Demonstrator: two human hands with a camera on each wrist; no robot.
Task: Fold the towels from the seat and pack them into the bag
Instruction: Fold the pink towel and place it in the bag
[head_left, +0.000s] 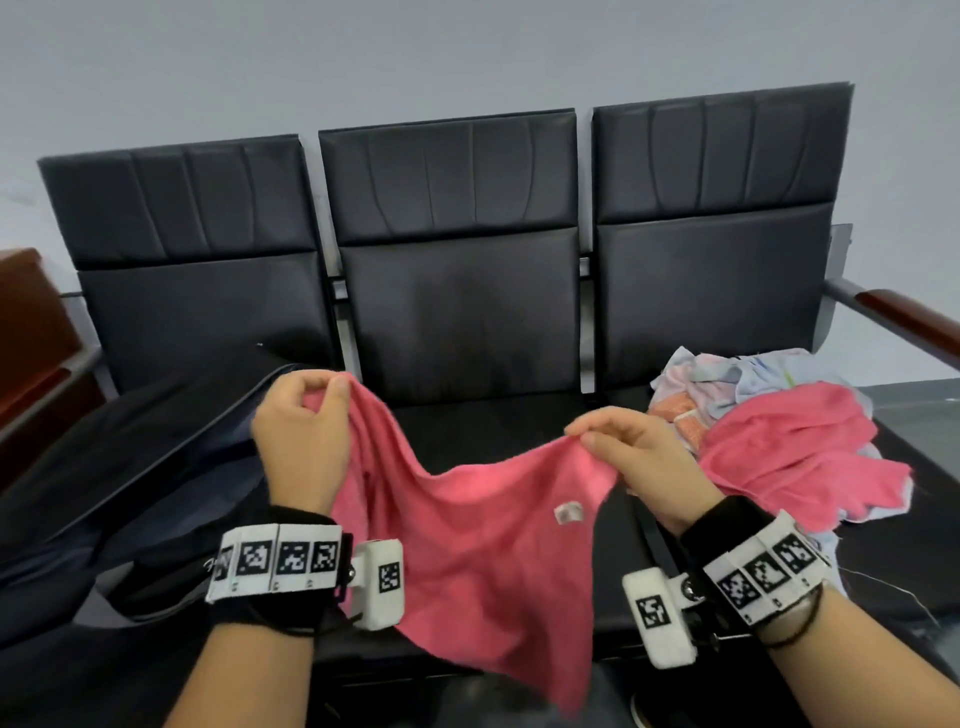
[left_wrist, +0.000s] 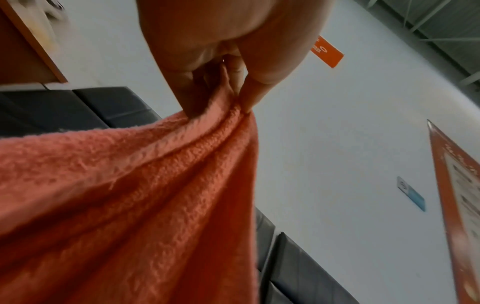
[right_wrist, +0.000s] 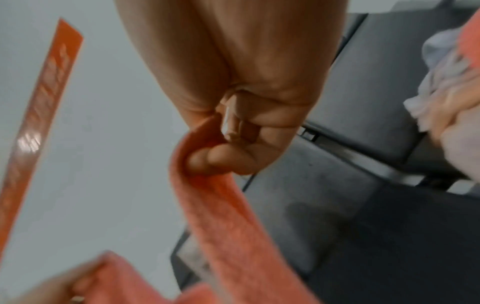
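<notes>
My left hand (head_left: 301, 441) pinches one top corner of the pink towel (head_left: 467, 519). My right hand (head_left: 644, 462) pinches the other corner. The towel hangs between them, in front of the middle seat (head_left: 457, 312). The dark bag (head_left: 130, 467) lies left of the towel. More towels (head_left: 789, 431) are piled to its right.

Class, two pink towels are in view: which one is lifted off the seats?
The pink towel pinched at its upper edge by the left hand and right hand; the other pink towel lies crumpled on the right-hand pile.
</notes>
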